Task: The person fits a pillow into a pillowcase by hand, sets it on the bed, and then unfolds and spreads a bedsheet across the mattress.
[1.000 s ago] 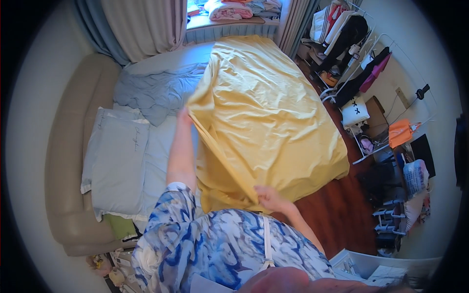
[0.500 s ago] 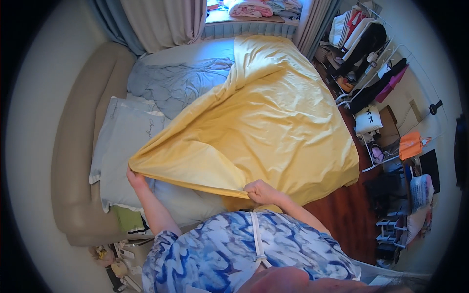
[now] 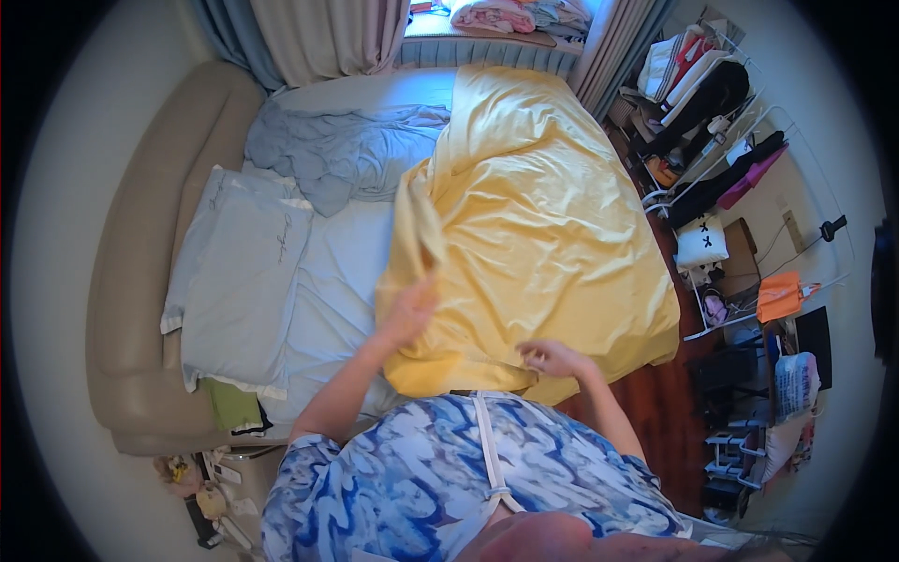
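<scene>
A yellow cover (image 3: 552,225), perhaps a quilt or duvet, lies wrinkled across the right side of the bed, its left edge folded over on itself. My left hand (image 3: 409,311) is over that folded edge. Motion smears its fingers, so whether it grips the cloth does not show. Just above the cover's near part is my right hand (image 3: 552,358), its fingers loosely bent and apart with nothing visible in them. Bare pale sheet (image 3: 342,262) shows to the left of the cover. Two stacked grey-blue pillows (image 3: 245,272) lie by the headboard.
A crumpled grey-blue cloth (image 3: 346,155) lies on the bed's far left. The beige padded headboard (image 3: 140,272) bounds the left side. Clothes racks (image 3: 698,178) and stacked things line the right wall, beyond a strip of reddish wood floor (image 3: 655,412). A green cloth (image 3: 234,405) pokes out beneath the pillows.
The cover's near left corner has come away from the pillows and moved right, baring the sheet. My left hand has moved right with it; my right hand has let go and shifted slightly right.
</scene>
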Demonstrator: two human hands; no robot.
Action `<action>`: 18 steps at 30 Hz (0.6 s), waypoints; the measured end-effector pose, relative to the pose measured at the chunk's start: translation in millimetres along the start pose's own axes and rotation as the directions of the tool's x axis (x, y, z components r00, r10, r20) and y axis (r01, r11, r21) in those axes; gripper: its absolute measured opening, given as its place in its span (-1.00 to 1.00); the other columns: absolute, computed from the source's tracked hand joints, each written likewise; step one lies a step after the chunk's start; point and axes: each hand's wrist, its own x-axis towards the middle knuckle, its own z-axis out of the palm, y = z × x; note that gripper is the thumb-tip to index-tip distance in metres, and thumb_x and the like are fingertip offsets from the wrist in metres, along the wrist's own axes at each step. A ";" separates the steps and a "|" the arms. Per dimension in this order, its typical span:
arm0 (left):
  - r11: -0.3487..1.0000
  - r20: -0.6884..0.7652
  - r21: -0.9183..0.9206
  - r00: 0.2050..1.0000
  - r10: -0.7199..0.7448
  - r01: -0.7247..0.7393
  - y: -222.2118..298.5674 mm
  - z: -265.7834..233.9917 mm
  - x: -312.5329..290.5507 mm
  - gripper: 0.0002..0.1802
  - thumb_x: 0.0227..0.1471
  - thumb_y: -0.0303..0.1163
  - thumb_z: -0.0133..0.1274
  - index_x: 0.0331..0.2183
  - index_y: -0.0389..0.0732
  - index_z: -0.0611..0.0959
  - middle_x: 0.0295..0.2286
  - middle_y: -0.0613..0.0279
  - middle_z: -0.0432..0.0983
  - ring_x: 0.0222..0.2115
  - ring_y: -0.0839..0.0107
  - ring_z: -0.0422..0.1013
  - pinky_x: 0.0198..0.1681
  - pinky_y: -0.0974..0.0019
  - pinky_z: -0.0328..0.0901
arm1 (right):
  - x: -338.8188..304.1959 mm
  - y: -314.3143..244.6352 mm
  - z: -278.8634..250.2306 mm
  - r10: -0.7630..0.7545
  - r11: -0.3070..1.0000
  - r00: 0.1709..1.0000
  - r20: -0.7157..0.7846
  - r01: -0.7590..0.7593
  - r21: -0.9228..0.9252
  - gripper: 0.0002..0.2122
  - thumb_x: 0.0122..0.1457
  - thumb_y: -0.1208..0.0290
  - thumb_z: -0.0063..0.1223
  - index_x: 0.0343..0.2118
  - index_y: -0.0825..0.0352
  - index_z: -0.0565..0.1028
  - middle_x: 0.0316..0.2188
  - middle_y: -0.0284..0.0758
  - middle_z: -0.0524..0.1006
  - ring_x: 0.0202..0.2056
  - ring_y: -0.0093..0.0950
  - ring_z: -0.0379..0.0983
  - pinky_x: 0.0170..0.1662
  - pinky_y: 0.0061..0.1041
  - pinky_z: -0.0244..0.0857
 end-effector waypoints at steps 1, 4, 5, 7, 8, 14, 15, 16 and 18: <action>0.999 0.192 -0.005 0.980 -0.049 0.051 10.4 10.6 -9.5 -0.60 0.02 -0.39 -0.05 -0.05 -0.24 0.45 -0.35 -0.04 0.50 -0.33 0.07 0.44 -0.23 0.16 0.31 | 17.6 -6.4 -8.6 -0.012 0.999 0.996 -0.083 0.014 0.029 -0.73 0.08 0.39 -0.08 -0.21 0.44 0.47 -0.47 -0.21 0.55 -0.47 -0.47 0.47 -0.33 -0.48 0.34; 0.988 0.525 0.145 0.844 -0.114 0.043 13.3 42.5 -33.4 -0.62 -0.03 -0.36 -0.04 -0.09 -0.07 0.50 -0.52 -0.13 0.47 -0.48 -0.07 0.42 -0.38 0.02 0.32 | 76.2 -36.4 -27.3 -0.009 0.998 0.961 -0.277 0.024 0.050 -0.76 0.10 0.39 -0.06 -0.26 0.46 0.48 -0.45 -0.14 0.55 -0.45 -0.36 0.50 -0.32 -0.45 0.34; 0.988 0.524 0.147 0.843 -0.122 0.051 10.6 50.5 -41.7 -0.62 -0.03 -0.36 -0.04 -0.09 -0.07 0.50 -0.52 -0.13 0.47 -0.48 -0.07 0.42 -0.38 0.02 0.32 | 99.2 -42.7 -26.0 -0.061 0.998 0.954 -0.293 0.056 -0.024 -0.76 0.09 0.36 -0.05 -0.30 0.46 0.49 -0.46 -0.10 0.53 -0.43 -0.29 0.50 -0.31 -0.41 0.34; 0.985 0.555 0.161 0.820 -0.140 0.059 6.7 64.6 -56.3 -0.64 -0.03 -0.37 -0.06 -0.11 -0.07 0.51 -0.49 -0.11 0.48 -0.46 -0.06 0.41 -0.39 0.04 0.31 | 148.4 -37.9 -15.8 -0.145 0.958 0.947 -0.286 0.063 -0.279 -0.74 0.07 0.30 -0.01 -0.38 0.45 0.49 -0.48 -0.04 0.51 -0.38 -0.17 0.48 -0.28 -0.33 0.34; 0.985 0.560 0.159 0.816 -0.144 0.065 6.2 69.0 -62.0 -0.64 -0.03 -0.37 -0.06 -0.11 -0.07 0.51 -0.49 -0.11 0.48 -0.46 -0.06 0.41 -0.39 0.04 0.31 | 175.4 -23.9 -5.2 -0.173 0.893 0.950 -0.260 0.040 -0.449 -0.73 0.06 0.27 0.00 -0.42 0.44 0.49 -0.48 -0.01 0.49 -0.36 -0.13 0.46 -0.27 -0.30 0.34; 0.974 0.479 -0.121 0.871 -0.112 0.191 -15.6 73.9 -95.1 -0.62 -0.04 -0.41 -0.06 -0.09 -0.10 0.50 -0.55 -0.09 0.45 -0.51 0.00 0.42 -0.46 0.11 0.30 | 291.2 63.3 38.7 0.317 0.754 0.868 -0.383 -0.476 -0.453 -0.76 0.05 0.30 -0.05 -0.43 0.41 0.52 -0.47 -0.02 0.52 -0.36 -0.11 0.48 -0.31 -0.20 0.36; 0.966 0.445 -0.165 0.889 -0.109 0.201 -21.8 74.6 -102.1 -0.61 -0.04 -0.42 -0.07 -0.09 -0.10 0.49 -0.55 -0.09 0.44 -0.51 0.01 0.42 -0.47 0.12 0.30 | 304.0 74.5 44.9 0.334 0.752 0.868 -0.367 -0.481 -0.452 -0.76 0.05 0.30 -0.05 -0.43 0.41 0.52 -0.47 -0.02 0.52 -0.36 -0.11 0.48 -0.31 -0.20 0.36; 0.954 0.486 -0.164 0.862 -0.142 0.250 -22.8 70.7 -101.3 -0.61 -0.04 -0.43 -0.06 -0.09 -0.13 0.49 -0.56 -0.09 0.44 -0.52 0.00 0.41 -0.47 0.12 0.30 | 315.4 83.7 42.8 0.306 0.744 0.855 -0.420 -0.489 -0.454 -0.78 0.06 0.35 -0.09 -0.44 0.40 0.53 -0.47 -0.03 0.52 -0.36 -0.13 0.49 -0.33 -0.19 0.36; 0.941 0.425 -0.179 0.885 -0.190 0.288 -52.2 76.8 -122.7 -0.61 -0.03 -0.42 -0.06 -0.09 -0.15 0.49 -0.56 -0.09 0.45 -0.53 0.01 0.42 -0.48 0.13 0.29 | 343.2 80.2 36.8 0.225 0.757 0.844 -0.486 -0.466 -0.458 -0.78 0.05 0.43 -0.17 -0.48 0.37 0.55 -0.47 -0.05 0.53 -0.39 -0.14 0.50 -0.36 -0.17 0.36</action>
